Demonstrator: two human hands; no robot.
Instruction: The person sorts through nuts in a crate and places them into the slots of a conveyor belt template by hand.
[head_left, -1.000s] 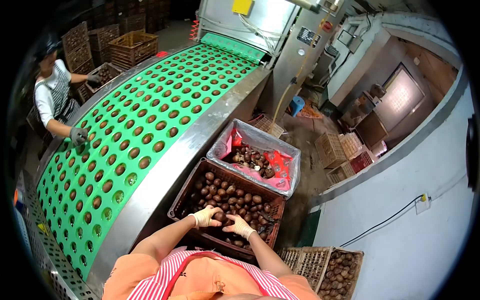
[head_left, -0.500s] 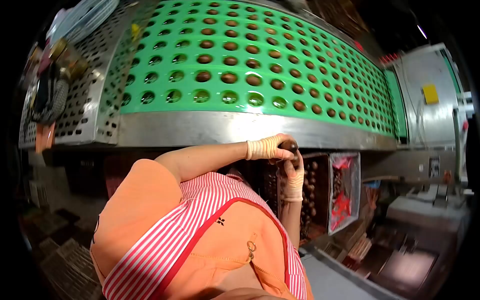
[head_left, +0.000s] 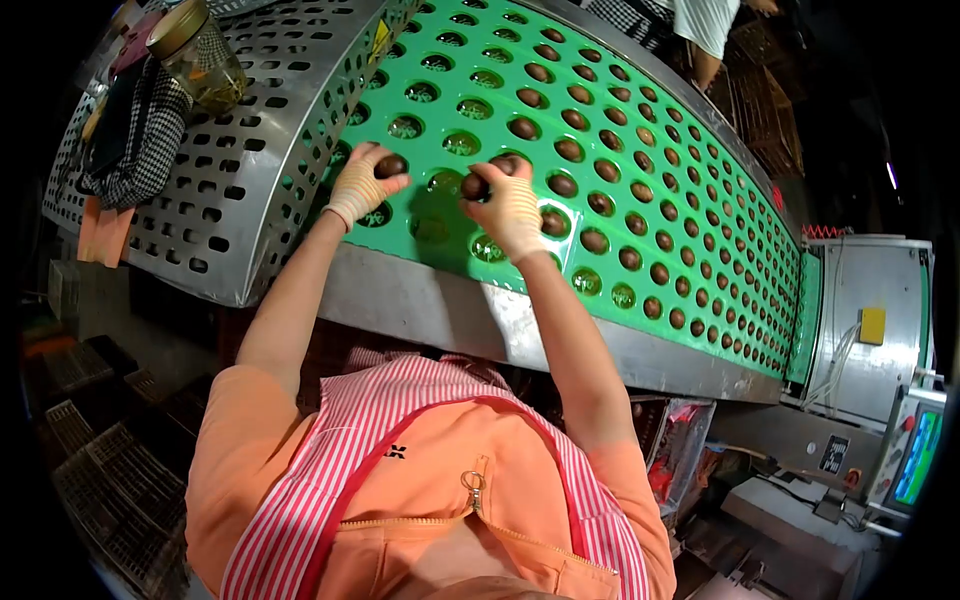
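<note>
Both hands wear ribbed cream wrist-and-palm coverings with bare fingertips. My left hand [head_left: 357,190] is over the left end of the green cupped tray [head_left: 408,205], closed on a dark brown egg [head_left: 391,166] between thumb and fingers. To its right, my right hand [head_left: 512,213] grips another brown egg [head_left: 475,187], with a second dark round shape beside it under the fingers. Rows of similar brown eggs [head_left: 563,185] sit in the tray's round cups. Near my hands, several cups [head_left: 461,142] show a shiny clear surface and no brown egg.
A slotted metal cover [head_left: 235,200] bounds the tray at left, with a gold-lidded jar [head_left: 205,60] and checked cloth on it. The steel edge [head_left: 450,310] runs in front of me. A machine with a screen [head_left: 915,455] stands right. Another person's arm [head_left: 706,68] shows beyond the tray.
My hands have moved from in front of the steel edge, beside the crate of brown eggs, up over the tray's left part and apart. The view has shifted left.
</note>
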